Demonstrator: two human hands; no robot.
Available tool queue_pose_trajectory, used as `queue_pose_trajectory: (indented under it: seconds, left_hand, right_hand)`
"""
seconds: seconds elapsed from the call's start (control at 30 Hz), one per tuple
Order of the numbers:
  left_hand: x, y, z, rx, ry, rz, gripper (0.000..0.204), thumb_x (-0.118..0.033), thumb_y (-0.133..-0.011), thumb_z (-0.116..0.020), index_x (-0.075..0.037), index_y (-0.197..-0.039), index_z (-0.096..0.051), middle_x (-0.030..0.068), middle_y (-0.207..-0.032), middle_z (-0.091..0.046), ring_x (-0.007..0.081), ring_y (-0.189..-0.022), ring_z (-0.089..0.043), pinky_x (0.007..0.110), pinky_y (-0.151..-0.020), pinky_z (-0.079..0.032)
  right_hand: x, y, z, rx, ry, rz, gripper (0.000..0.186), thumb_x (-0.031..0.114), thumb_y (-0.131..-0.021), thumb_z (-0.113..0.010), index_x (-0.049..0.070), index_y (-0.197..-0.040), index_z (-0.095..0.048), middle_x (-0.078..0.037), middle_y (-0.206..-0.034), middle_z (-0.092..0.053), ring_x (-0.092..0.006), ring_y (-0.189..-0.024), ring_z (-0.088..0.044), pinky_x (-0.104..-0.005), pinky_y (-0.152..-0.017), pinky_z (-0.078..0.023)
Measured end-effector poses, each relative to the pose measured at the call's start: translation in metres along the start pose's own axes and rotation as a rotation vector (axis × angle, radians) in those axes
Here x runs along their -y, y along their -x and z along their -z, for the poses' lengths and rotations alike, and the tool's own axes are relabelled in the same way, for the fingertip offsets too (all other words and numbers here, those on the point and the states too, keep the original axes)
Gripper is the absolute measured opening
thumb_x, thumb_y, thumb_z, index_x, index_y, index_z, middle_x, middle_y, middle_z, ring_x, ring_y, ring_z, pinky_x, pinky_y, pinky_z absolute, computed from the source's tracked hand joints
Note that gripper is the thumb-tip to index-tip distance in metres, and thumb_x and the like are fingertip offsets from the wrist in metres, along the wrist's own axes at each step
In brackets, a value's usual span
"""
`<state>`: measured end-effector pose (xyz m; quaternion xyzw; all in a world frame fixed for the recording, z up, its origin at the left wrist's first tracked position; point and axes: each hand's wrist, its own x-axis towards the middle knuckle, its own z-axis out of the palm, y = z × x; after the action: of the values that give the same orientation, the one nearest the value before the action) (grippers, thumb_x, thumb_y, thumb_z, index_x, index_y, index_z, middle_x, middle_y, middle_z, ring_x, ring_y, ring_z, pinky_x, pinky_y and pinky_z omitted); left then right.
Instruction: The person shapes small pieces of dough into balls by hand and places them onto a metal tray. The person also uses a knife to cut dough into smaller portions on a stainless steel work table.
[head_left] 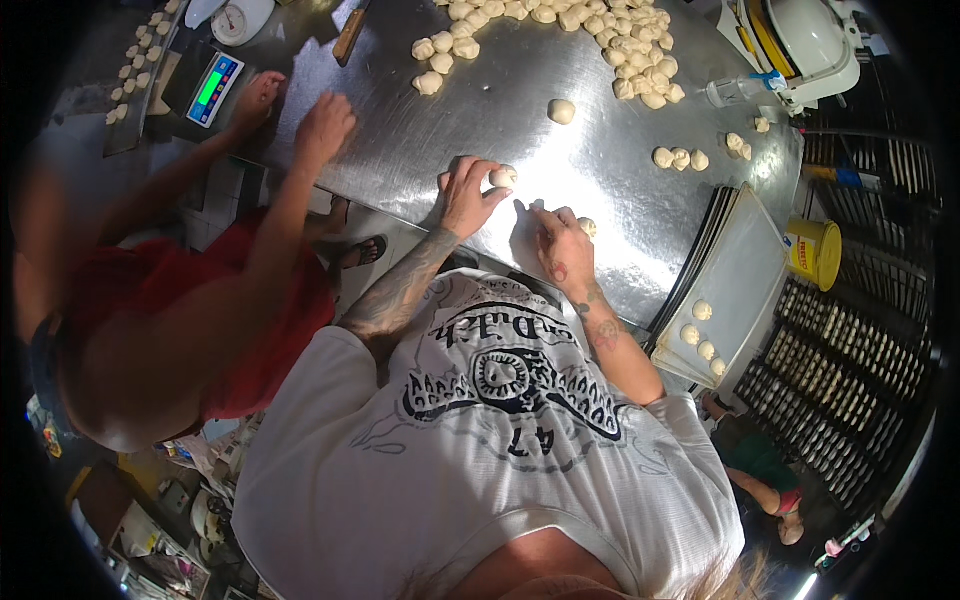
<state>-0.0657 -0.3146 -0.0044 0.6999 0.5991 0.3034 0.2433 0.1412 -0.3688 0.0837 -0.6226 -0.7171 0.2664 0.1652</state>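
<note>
My left hand (467, 197) grips a pale dough ball (503, 177) between thumb and fingers, just over the steel table (420, 130). To its right, my right hand (566, 250) is curled at the table, knuckles up. Another dough ball (588, 228) shows at its outer edge, partly covered by the fingers. A single dough ball (562, 111) sits farther back on the table. Beyond it lies a large heap of dough pieces (635, 48). Three dough pieces (681, 159) rest in a row to the right.
Right of me, stacked baking trays (745, 265) carry several dough balls. Beyond stand a yellow bucket (815, 252) and filled racks (835, 380). A co-worker in red (245, 320) works at left beside a digital scale (214, 92) and a knife (349, 35). A bottle (735, 92) lies far right.
</note>
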Motion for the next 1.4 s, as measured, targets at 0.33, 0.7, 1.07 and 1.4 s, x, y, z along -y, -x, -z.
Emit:
queue_pose_trajectory:
  seconds: [0.33,0.7,1.07,1.4]
  left_hand:
    - [0.004,-0.004,-0.005,0.133,0.053,0.028,0.050,-0.030,-0.082,-0.093,-0.012,-0.121,-0.067,-0.0009,-0.102,-0.066,0.0193,-0.101,-0.065,0.041,-0.101,-0.036]
    - [-0.017,-0.004,-0.001,0.113,0.005,-0.065,0.050,-0.023,-0.089,-0.087,-0.006,-0.133,-0.069,0.0147,-0.123,-0.067,0.0311,-0.119,-0.064,0.046,-0.103,-0.047]
    - [-0.181,0.054,-0.114,0.307,0.352,-0.159,0.047,-0.016,-0.092,-0.086,-0.001,-0.132,-0.067,0.0152,-0.128,-0.061,0.0278,-0.120,-0.059,0.041,-0.106,-0.048]
    - [-0.444,0.089,-0.276,0.651,0.229,-0.696,0.042,-0.034,-0.093,-0.081,-0.012,-0.127,-0.073,0.0093,-0.114,-0.070,0.0283,-0.104,-0.066,0.044,-0.106,-0.037]
  right_hand:
    - [-0.015,0.012,0.008,0.031,-0.085,-0.025,0.044,0.008,-0.096,-0.068,0.019,-0.138,-0.070,-0.017,-0.107,-0.068,-0.0408,-0.093,-0.071,-0.0513,-0.083,-0.060]
    - [-0.129,0.043,0.020,-0.686,-0.015,-0.139,0.049,0.008,-0.088,-0.071,0.003,-0.137,-0.069,-0.022,-0.134,-0.062,-0.0431,-0.121,-0.060,-0.0518,-0.111,-0.047]
    - [-0.166,0.169,0.098,-0.411,-0.565,-0.164,0.042,0.019,-0.092,-0.078,0.008,-0.132,-0.068,-0.016,-0.125,-0.066,-0.0345,-0.118,-0.066,-0.0420,-0.103,-0.055]
    - [-0.319,0.336,0.218,-0.950,0.093,-0.721,0.044,0.033,-0.092,-0.081,0.010,-0.128,-0.071,-0.014,-0.116,-0.070,-0.0341,-0.112,-0.068,-0.0474,-0.093,-0.054]
